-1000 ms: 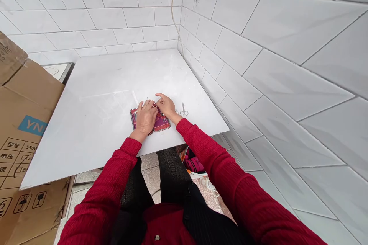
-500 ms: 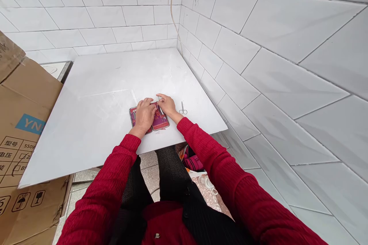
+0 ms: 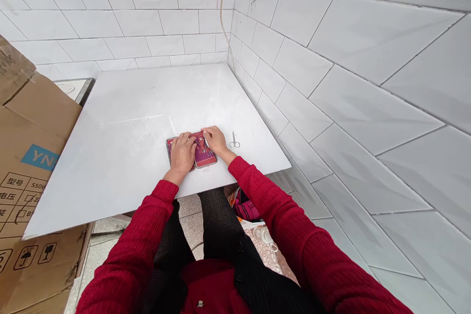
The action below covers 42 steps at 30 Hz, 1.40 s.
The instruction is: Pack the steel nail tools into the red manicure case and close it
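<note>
An unfolded manicure case, red and purple inside with a dark rim, lies near the table's front edge. Slim metal tools show in its right half. My left hand covers much of the left half, its bent fingers gripping the case near the fold. At the case's upper right edge, my right hand is closed, thumb and fingertips drawn together. Whatever sits between those fingertips is too small to make out. A small pair of scissors rests on the table just right of my right hand.
The white tabletop runs back into a corner of tiled walls. A big cardboard box stands along the left side. A thin cable hangs down the corner. Below the table is a pink and black item.
My right index finger, stretched out before, has curled in toward the case's upper edge. My left hand has shifted slightly left and down, baring more of the case's middle. The scissors have stayed put.
</note>
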{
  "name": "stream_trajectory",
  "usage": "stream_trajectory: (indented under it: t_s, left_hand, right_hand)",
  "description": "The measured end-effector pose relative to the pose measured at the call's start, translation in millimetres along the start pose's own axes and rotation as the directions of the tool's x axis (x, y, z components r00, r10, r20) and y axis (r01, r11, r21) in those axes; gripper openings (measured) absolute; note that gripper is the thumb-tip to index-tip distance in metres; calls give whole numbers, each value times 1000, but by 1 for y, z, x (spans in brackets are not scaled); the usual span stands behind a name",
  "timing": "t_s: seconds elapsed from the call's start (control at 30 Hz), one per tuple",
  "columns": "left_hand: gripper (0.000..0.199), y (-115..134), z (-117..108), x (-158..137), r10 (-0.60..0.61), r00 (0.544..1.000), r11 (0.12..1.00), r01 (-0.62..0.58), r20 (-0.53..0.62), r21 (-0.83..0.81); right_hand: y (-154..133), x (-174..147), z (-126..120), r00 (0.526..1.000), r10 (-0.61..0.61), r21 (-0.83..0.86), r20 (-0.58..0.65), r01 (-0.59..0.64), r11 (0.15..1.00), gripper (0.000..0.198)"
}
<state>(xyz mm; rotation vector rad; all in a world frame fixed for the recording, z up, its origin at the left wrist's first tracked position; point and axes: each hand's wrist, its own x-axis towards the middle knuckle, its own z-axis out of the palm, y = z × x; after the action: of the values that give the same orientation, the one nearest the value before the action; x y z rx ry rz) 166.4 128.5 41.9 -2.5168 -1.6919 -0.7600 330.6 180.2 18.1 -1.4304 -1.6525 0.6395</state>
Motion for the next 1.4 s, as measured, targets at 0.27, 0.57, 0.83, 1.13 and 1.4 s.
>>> stream_trajectory:
  t_s: [0.27, 0.57, 0.83, 1.13, 1.4]
  left_hand:
    - [38, 1, 0, -9, -19, 998, 998, 16, 52, 61]
    - [41, 5, 0, -11, 10, 997, 994, -19, 80, 108]
    - [43, 5, -4, -17, -23, 999, 996, 20, 34, 88]
    - [37, -2, -5, -29, 22, 999, 1000, -23, 40, 20]
    - [37, 8, -3, -27, 40, 995, 999, -41, 91, 9]
  right_hand:
    - [4, -5, 4, 999, -35, -69, 20, 36, 997, 34]
    - [1, -10, 5, 995, -78, -210, 55, 88, 974, 37]
    - [-5, 17, -35, 998, -47, -294, 49, 59, 954, 38]
    - [-7, 20, -58, 980, 33, -506, 197, 73, 859, 21]
    - [-25, 29, -60, 921, 60, -679, 384, 238, 694, 30]
